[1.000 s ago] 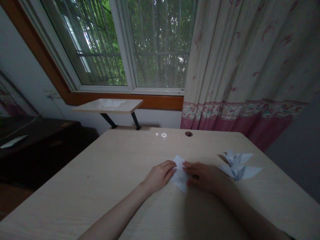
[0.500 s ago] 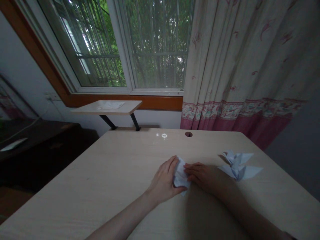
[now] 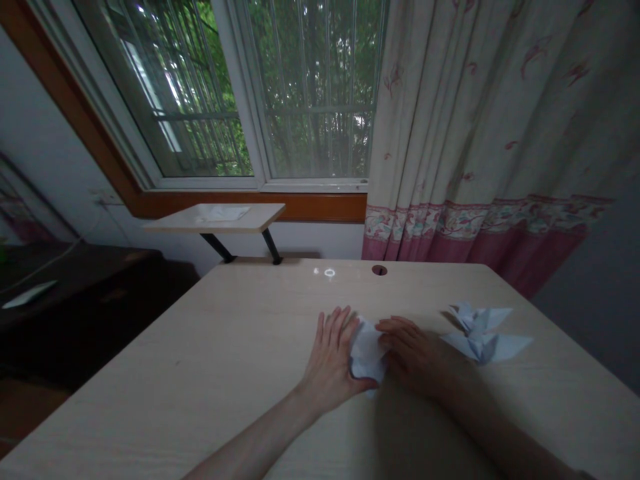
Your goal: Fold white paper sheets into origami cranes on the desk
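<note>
A folded piece of white paper [image 3: 367, 352] sits on the pale wood desk [image 3: 200, 373] between my hands, bulging and creased. My left hand [image 3: 334, 357] has its fingers spread on the desk, with the thumb side pressed against the paper's left edge. My right hand [image 3: 413, 353] lies flat, its fingertips on the paper's right side. To the right of that hand, apart from it, lies a white folded origami bird shape [image 3: 480, 341] with pointed wings.
The desk has a round cable hole [image 3: 379, 270] at its far edge. Beyond it stands a small shelf [image 3: 215, 219] holding a white sheet. A dark cabinet [image 3: 75, 280] lies to the left, and a patterned curtain [image 3: 480, 133] hangs to the right.
The paper has gone from lying fairly flat to a raised, bunched shape. My left hand has shifted to its left edge with fingers spread, and my right hand has moved slightly right.
</note>
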Demonstrator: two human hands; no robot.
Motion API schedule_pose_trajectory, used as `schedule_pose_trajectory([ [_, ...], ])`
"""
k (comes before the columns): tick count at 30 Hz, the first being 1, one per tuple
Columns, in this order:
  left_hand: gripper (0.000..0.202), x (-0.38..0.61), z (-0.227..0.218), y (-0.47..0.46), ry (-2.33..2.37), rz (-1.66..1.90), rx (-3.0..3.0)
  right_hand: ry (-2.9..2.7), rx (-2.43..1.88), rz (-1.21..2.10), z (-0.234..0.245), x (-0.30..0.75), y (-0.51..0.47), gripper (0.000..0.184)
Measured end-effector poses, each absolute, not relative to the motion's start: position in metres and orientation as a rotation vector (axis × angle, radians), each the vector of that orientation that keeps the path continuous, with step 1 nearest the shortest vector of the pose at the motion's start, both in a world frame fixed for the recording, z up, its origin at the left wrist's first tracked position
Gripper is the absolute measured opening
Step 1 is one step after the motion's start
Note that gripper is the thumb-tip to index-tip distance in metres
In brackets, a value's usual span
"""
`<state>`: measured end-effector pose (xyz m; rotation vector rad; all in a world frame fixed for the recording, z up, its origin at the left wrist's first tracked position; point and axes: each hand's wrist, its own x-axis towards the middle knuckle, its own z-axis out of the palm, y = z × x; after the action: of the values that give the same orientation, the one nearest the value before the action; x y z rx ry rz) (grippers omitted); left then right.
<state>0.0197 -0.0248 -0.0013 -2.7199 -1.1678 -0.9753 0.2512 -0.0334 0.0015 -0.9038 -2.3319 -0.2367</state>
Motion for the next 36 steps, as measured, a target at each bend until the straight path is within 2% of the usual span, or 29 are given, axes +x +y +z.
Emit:
schedule_pose_trajectory([
  [5, 0.094, 0.020, -0.002, -0.025, -1.085, -1.055, -2.743, -2.132, -1.055, -0.298, -0.010, 0.252, -0.029, 0.022],
  [11, 0.060, 0.018, 0.000, -0.029, -0.922, -0.943, -2.776, -2.072, -1.129, -0.310, -0.020, 0.256, -0.029, 0.017],
  [15, 0.051, 0.018, 0.005, -0.032, -0.873, -0.840, -2.792, -2.112, -1.098, -0.367, -0.020, 0.260, -0.028, 0.022],
  [19, 0.055, 0.019, 0.009, -0.031, -0.978, -0.832, -2.804, -2.158, -1.064, -0.427, -0.018, 0.258, -0.025, 0.031],
  [29, 0.095, 0.023, 0.002, -0.022, -1.305, -0.971, -2.792, -2.164, -1.076, -0.350, -0.014, 0.247, -0.021, 0.043],
  [36, 0.099, 0.022, -0.002, -0.019, -1.404, -0.919, -2.834, -2.216, -1.092, -0.268, -0.014, 0.244, -0.021, 0.043],
])
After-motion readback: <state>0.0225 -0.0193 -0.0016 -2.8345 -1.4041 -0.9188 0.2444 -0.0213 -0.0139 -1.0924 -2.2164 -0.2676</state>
